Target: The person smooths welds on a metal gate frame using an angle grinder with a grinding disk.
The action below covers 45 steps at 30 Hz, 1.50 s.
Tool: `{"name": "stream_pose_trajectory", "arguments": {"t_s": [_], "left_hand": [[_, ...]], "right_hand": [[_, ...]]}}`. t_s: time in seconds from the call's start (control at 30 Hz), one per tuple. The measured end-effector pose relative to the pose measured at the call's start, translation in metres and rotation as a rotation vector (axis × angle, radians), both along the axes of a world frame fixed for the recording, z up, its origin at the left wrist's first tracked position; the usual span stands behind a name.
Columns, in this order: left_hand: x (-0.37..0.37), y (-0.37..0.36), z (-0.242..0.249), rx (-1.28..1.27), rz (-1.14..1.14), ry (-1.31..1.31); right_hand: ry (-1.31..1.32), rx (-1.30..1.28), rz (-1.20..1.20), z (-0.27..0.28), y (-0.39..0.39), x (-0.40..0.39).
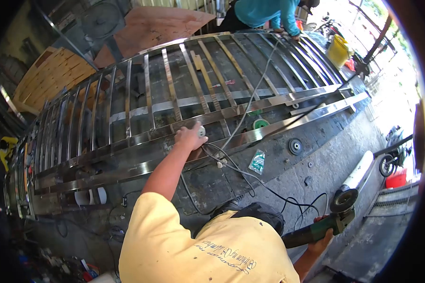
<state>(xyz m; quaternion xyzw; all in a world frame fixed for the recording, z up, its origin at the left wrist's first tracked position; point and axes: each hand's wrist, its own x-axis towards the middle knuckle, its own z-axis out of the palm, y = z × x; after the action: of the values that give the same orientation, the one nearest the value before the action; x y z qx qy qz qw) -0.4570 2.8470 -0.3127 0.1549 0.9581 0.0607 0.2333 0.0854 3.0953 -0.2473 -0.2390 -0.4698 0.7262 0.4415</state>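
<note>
A long stainless steel gate frame [269, 101] with many vertical bars lies flat on the concrete floor. My left hand [190, 136] reaches out to its lower rail and is closed on a small round disc [201, 131]. Down at the lower right, my right hand [322, 239] grips the green body of an angle grinder [333, 218], its disc pointing up and away from the frame. The grinder's black cable [264, 186] loops across the floor between both hands.
Another person in a teal shirt [264, 12] bends over the far edge of the frame. A loose grinding disc [295, 145], a green roll [260, 123], a small packet [257, 161] and a white tube [361, 170] lie on the floor. Plywood sheets [165, 23] lean behind.
</note>
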Motion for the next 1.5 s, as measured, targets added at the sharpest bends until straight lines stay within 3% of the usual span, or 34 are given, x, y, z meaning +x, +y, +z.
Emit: {"name": "stream_pose_trajectory", "arguments": {"t_s": [0.13, 0.3, 0.4, 0.47, 0.63, 0.7, 0.9, 1.03, 1.17, 1.37, 1.47, 1.5], "left_hand": [[0.013, -0.027, -0.017, 0.203, 0.223, 0.137], [0.013, -0.023, -0.007, -0.042, 0.186, 0.250], [0.047, -0.029, -0.007, 0.195, 0.105, 0.669], [0.092, -0.040, 0.009, 0.570, -0.035, 0.715], [0.235, -0.096, -0.005, 0.956, -0.596, 0.384], [0.267, -0.133, -0.017, 0.881, -0.750, 0.170], [0.303, -0.248, -0.019, 0.850, -0.693, -0.243], [0.302, -0.314, 0.005, 0.667, -0.849, -0.511], [0.290, -0.384, 0.016, 0.503, -0.764, -0.525], [0.298, -0.559, 0.028, 0.359, -0.221, -0.692], [0.314, -0.595, -0.030, 0.636, 0.041, -0.603], [0.312, -0.602, -0.044, 0.691, -0.023, -0.573]], "right_hand": [[-0.024, 0.027, -0.049, 0.006, -0.037, 0.017], [-0.036, 0.009, -0.087, 0.003, -0.090, 0.040], [-0.020, -0.019, -0.108, 0.006, -0.136, 0.051], [-0.005, -0.080, -0.129, 0.003, -0.171, 0.058], [-0.010, -0.174, -0.275, -0.002, -0.255, 0.066], [-0.047, -0.225, -0.276, 0.002, -0.279, 0.067], [-0.255, -0.059, -0.159, 0.011, -0.287, 0.065], [-0.325, 0.010, -0.150, 0.008, -0.279, 0.056], [-0.476, 0.023, -0.120, 0.020, -0.281, 0.043], [-0.712, 0.384, -0.003, 0.039, -0.336, -0.016], [-0.720, 0.544, 0.078, 0.054, -0.369, -0.065], [-0.650, 0.574, 0.064, 0.051, -0.370, -0.085]]}}
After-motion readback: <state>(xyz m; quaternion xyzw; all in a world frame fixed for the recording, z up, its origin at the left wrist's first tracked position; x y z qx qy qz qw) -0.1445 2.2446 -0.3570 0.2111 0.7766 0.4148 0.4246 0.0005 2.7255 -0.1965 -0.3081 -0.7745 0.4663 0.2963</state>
